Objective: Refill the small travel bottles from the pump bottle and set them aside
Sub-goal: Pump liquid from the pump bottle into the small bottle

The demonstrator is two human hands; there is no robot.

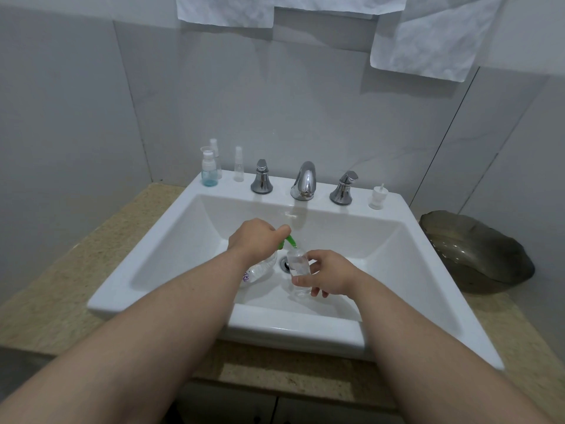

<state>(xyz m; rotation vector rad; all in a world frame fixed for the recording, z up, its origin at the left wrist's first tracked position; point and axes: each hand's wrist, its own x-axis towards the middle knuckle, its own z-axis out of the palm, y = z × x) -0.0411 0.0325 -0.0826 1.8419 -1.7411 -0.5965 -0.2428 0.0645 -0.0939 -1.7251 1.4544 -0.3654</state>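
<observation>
A home bathroom. A white ceramic drop-in sink (428, 228) with a chrome faucet (304, 182) sits in a speckled beige stone counter (61, 270). Grey wall tiles (76, 102) stand behind.

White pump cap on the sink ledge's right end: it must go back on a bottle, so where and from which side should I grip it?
Pinch the white pump cap by its wide body, coming from the front. It stands on the ledge with its thin tube pointing up, so a grip from above would likely hit the tube.

Mostly hidden under left hand (255, 237): pump bottle (257, 272), label unreadable, only green nozzle (290, 241) of its head showing. Part of drain (283, 265) behind travel bottle (299, 267); fill level unclear. Top edge cuts paper sheets (226, 10).
</observation>
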